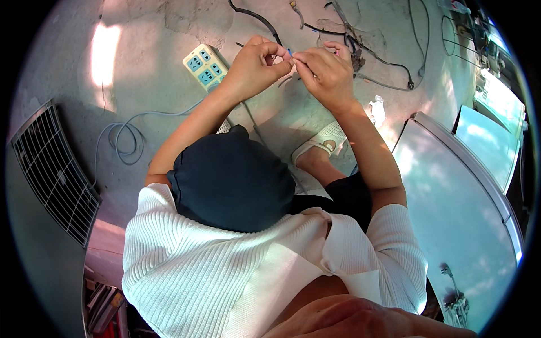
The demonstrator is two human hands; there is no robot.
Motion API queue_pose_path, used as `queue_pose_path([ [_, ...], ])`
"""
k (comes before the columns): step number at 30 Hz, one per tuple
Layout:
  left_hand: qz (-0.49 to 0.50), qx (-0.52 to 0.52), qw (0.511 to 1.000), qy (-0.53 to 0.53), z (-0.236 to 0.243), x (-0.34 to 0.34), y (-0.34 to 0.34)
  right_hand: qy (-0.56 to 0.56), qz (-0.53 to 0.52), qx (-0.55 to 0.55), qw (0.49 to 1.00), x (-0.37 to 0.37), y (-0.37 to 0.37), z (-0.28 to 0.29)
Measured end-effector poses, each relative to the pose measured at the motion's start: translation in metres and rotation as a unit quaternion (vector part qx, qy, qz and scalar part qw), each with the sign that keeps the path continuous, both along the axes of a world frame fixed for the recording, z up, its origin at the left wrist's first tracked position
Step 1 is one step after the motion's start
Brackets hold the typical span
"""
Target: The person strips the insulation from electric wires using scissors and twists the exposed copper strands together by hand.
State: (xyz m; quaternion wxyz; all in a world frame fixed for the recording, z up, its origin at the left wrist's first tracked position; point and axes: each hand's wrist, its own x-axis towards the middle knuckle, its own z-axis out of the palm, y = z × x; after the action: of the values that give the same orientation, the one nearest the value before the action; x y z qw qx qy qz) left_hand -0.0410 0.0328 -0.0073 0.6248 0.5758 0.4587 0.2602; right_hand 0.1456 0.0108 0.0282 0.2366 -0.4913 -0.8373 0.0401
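Observation:
My left hand (252,69) is closed, thumb and fingers pinching a thin wire with a blue part (290,52) that shows between the fingertips. Just right of it, my right hand (326,72) pinches the same small blue spot with thumb and forefinger, its other fingers curled. The two hands almost touch. A thick black cable (260,18) comes down from the top edge and passes behind the left hand's fingers; whether it joins the wire is hidden. Beside my left wrist lies a cream power strip (205,63) with blue-green sockets, partly covered by the forearm.
Loose dark cables (389,63) and cut cable pieces lie on the concrete floor beyond my hands. A grey cord (125,141) coils at left, near a wire rack (56,169). At right lies a large pale panel (451,214). A sandalled foot (318,152) and crumpled white paper (377,111) are below.

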Motion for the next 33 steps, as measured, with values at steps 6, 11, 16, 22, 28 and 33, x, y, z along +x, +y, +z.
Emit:
queue_pose_path([
  [6, 0.003, 0.041, 0.999, -0.021, -0.002, -0.002, 0.0, 0.012, 0.0, -0.012, 1.0, -0.002, 0.0, 0.005],
  [11, 0.025, 0.025, 0.997, -0.072, -0.009, 0.0, -0.002, 0.008, -0.013, -0.02, 1.0, -0.001, -0.001, 0.004],
  [16, -0.001, -0.081, 0.992, -0.101, -0.015, 0.001, 0.002, 0.115, -0.077, -0.12, 0.983, -0.002, -0.003, 0.004],
  [22, 0.0, -0.123, 0.988, -0.096, -0.015, 0.003, 0.004, 0.196, -0.156, -0.261, 0.932, -0.002, -0.005, 0.006],
  [28, 0.045, -0.125, 0.986, -0.103, -0.014, 0.006, 0.001, 0.207, -0.163, -0.261, 0.929, -0.002, -0.005, 0.006],
  [33, 0.053, -0.15, 0.981, -0.109, -0.014, 0.004, 0.0, 0.199, -0.169, -0.262, 0.929, -0.001, -0.007, 0.003],
])
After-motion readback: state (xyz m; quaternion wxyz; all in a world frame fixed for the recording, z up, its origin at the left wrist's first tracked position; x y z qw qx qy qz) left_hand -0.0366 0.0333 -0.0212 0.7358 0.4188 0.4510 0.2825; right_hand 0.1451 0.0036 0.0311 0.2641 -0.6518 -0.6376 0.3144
